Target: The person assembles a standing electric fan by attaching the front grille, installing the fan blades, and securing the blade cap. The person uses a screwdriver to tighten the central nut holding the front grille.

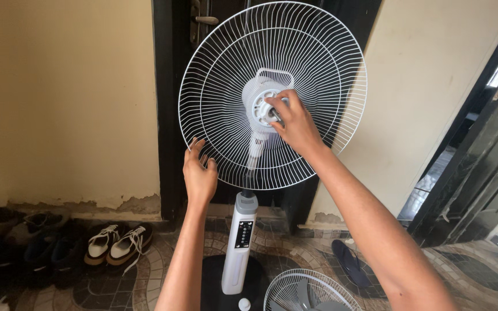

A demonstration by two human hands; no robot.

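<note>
Gripping the lower-left rim of the white rear fan guard, the left hand had its fingers curled over the wires. At frame centre, the right hand pinched the round hub nut with fingertips pressed together. A loose front grille lay at bottom centre.

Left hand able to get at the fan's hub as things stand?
Probably yes: the left hand holds the rear grille's lower rim, nothing blocks the path, but the right hand already covers the hub.
</note>
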